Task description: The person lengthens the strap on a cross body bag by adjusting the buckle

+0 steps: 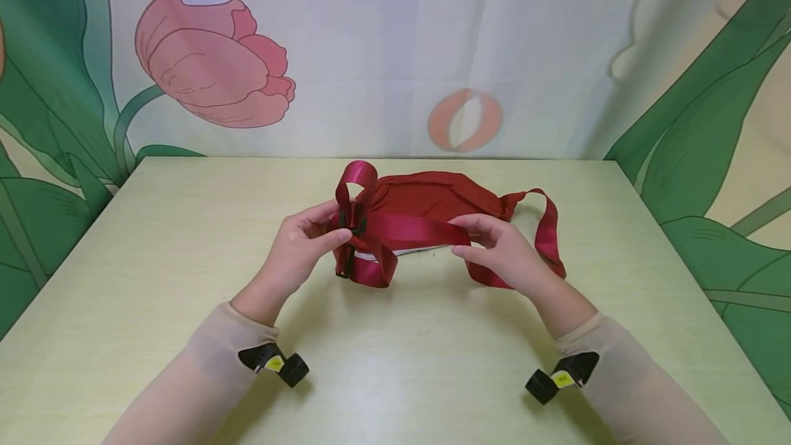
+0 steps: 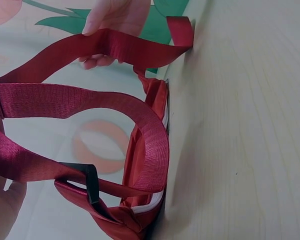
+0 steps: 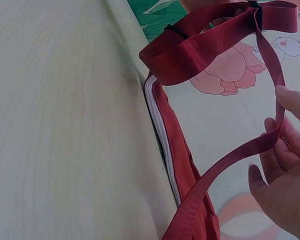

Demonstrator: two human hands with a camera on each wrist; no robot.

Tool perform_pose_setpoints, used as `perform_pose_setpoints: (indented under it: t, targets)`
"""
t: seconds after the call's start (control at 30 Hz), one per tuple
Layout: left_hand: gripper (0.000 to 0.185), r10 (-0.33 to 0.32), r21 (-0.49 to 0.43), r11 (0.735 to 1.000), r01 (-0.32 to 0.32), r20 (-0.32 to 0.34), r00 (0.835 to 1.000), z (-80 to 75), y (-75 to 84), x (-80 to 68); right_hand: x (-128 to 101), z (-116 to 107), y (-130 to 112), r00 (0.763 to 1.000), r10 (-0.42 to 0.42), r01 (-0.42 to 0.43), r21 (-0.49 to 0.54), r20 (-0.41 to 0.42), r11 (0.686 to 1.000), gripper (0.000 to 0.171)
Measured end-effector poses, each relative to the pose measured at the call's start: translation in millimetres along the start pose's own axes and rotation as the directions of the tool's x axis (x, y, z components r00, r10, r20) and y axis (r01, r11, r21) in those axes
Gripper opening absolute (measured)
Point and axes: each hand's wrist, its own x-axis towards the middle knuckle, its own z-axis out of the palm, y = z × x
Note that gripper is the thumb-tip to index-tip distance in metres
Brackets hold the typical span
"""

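A person's left hand (image 1: 303,242) pinches a red strap (image 1: 417,231) beside its black buckle (image 1: 355,222), thumb and fingers closed on it. The right hand (image 1: 503,253) pinches the strap further along between thumb and fingers. Just beyond, a red waist bag (image 1: 426,192) lies near the middle of the table's (image 1: 408,376) far edge. Behind hangs a flower-printed curtain (image 1: 371,53).

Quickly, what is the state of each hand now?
Left hand: holding the red webbing strap beside black buckle.
Right hand: holding that strap farther along.
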Motion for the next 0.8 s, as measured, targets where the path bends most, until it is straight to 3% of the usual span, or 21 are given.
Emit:
perform_pose_setpoints:
  t: [0.8]
  targets:
    - [0.042,-0.009,0.012,1.000,0.009,-0.001,1.000,0.3,3.0,-1.6,-12,-18,8,0.999,0.042,-0.044,-0.066,-0.021,0.997,0.049]
